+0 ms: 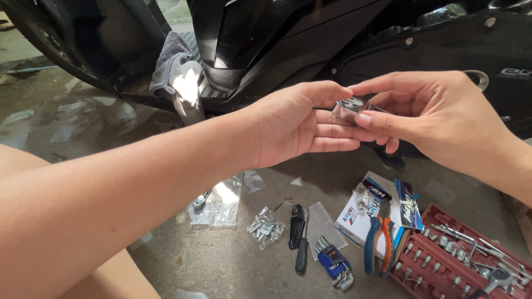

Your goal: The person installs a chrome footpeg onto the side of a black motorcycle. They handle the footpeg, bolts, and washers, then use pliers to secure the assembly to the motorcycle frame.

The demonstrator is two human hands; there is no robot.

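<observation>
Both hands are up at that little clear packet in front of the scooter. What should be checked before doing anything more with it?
1. Small clear plastic packet with a shiny metal part held by both hands: ok.
2. Left hand grip, thumb and fingers on the packet: ok.
3. Right hand grip, thumb and fingertips pinching it: ok.
4. Packet open or sealed: cannot tell.
5. Orange-and-blue-handled pliers within sight on the concrete floor: ok.
6. Red plastic socket-set case lying open: ok.

The red socket tray point(443, 260) runs off the frame's lower right corner.
</observation>
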